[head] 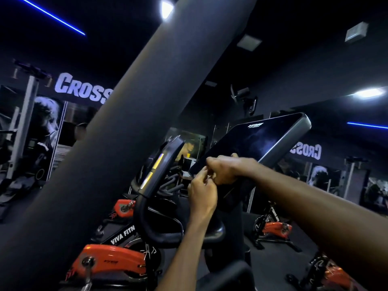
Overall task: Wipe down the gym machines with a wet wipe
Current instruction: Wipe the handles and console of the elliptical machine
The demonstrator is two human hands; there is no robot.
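Here, on the far left, a wall poster and the big white letters "CROSS" stand in the dark gym, under a blue light strip on the ceiling. Next, a thick dark pole crosses the view on a slant from bottom left to top middle, very near the camera. Low beside it stands an orange and black exercise bike with the words "VIVA FITN" on its frame, and its black handlebar curves up in front. To the right of the handlebar, the left hand reaches up with its fingers curled and meets the right hand just at the lower edge of a dark screen, which is tilted and belongs to the machine in front. Both hands seem to pinch something very small and pale between their fingertips, but it is too small and blurred to say if this is the wet wipe; I cannot tell where the wipe is. The right forearm comes in from the lower right corner. Farther right, two more orange bikes stand on the dark floor, and a mirrored "CROSS" sign shows on the wall behind them.
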